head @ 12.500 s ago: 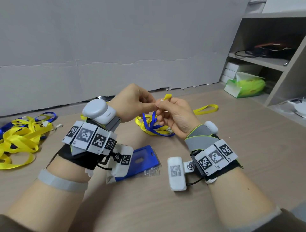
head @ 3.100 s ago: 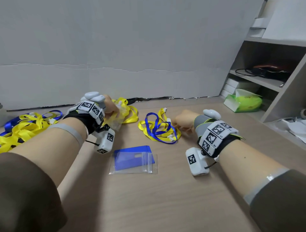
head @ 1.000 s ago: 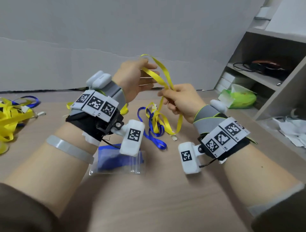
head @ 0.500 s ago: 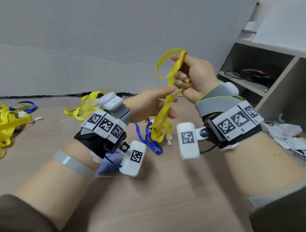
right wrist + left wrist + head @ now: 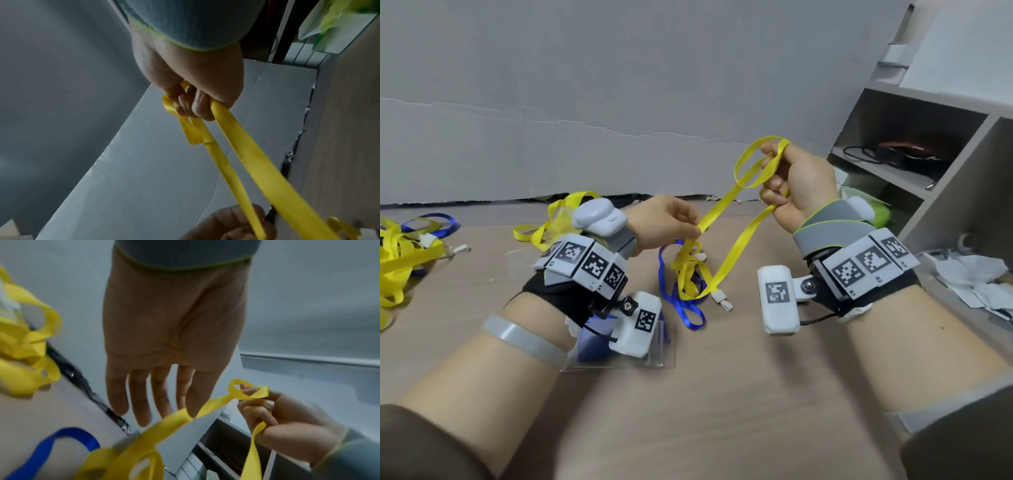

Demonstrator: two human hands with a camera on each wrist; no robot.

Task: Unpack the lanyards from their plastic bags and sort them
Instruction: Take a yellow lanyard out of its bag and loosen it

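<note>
Half a second back the right hand point(image 5: 799, 183) was raised high with the yellow lanyard point(image 5: 736, 236) hanging nearly straight down; now it sits lower and further right, and the strap runs slantwise between the two hands. Its fingers are curled tight round the strap, with a small loop standing over the forefinger. The left hand point(image 5: 662, 222) pinches one run of the same strap between thumb and forefinger, while its other fingers lie fairly straight in the left wrist view. The lanyard's lower end, with a pale clip point(image 5: 722, 298), trails onto the bench beside a blue lanyard point(image 5: 678, 305) near the middle. Under the left wrist lies a clear plastic bag point(image 5: 619, 356) with something blue inside. A heap of yellow and blue lanyards point(image 5: 404, 253) rests at the bench's left edge, and another yellow lanyard point(image 5: 551, 222) near its far edge. Black-and-white square markers cover both wrist rigs; their small lettering is too blurred to read.
</note>
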